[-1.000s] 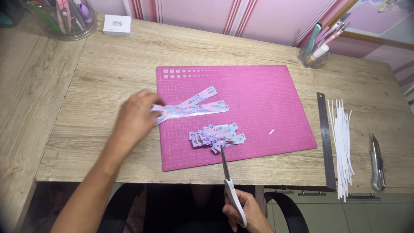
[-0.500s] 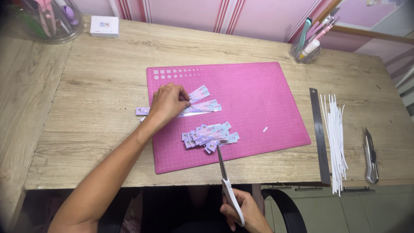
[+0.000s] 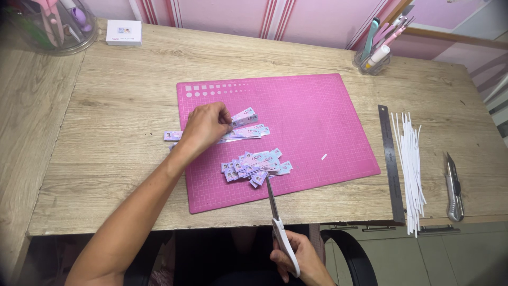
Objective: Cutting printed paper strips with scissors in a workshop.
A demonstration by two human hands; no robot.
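I see a wooden desk (image 3: 121, 106), pink striped wall behind | pink cutting mat (image 3: 317, 122) mid-desk | left hand (image 3: 203, 126) fingers pinched on paper strips (image 3: 244, 127) at mat's left edge | right hand (image 3: 299, 259) gripping closed scissors (image 3: 276, 212) at front edge, tips by cut labels (image 3: 254, 165).

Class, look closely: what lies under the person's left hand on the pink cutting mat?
Long printed paper strips stick out either side of the left hand, lying on the pink cutting mat. Their middle parts are covered.

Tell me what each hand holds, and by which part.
Right hand holds the scissors by the white handles. Left hand pinches the long paper strips near their middle, on the pink mat.
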